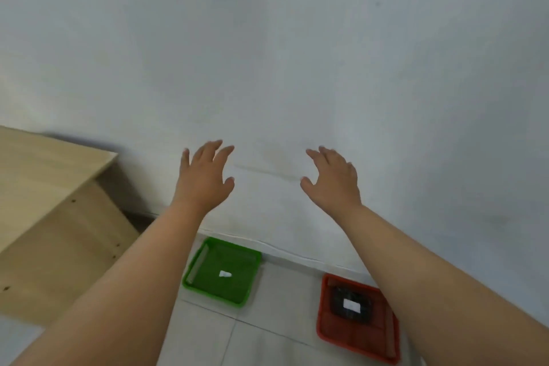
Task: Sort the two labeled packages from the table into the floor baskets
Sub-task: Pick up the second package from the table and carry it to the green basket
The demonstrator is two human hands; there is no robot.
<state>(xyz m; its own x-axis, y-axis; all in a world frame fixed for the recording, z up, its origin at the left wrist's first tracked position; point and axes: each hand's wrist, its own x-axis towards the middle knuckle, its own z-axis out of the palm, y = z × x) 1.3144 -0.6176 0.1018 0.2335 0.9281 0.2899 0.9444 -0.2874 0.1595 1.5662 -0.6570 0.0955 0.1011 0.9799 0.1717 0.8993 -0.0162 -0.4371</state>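
left hand [205, 177]: up in front of the wall, fingers spread wide, palm away from the camera, nothing in it.
right hand [334, 180]: level with the left and well apart from it, fingers splayed and slightly curled, empty too.
forearms: both bare, running in from the bottom corners of the view; the right one crosses in front of the red basket's far corner.
green basket [251, 257]: on the tiled floor against the wall, below the left hand; a green package [222, 285] seems to fill its bottom, hard to tell from the mesh, with a small white label [225, 274] showing near the middle.
red basket [326, 327]: on the floor to the right of the green one, well apart from it; a dark package [338, 296] lies inside near the far end, white label [351, 305] facing up.
counter [44, 163]: pale wood, at the left edge, its side panel dropping to the floor beside the green basket.
wall [297, 53]: plain pale grey, filling most of the view.
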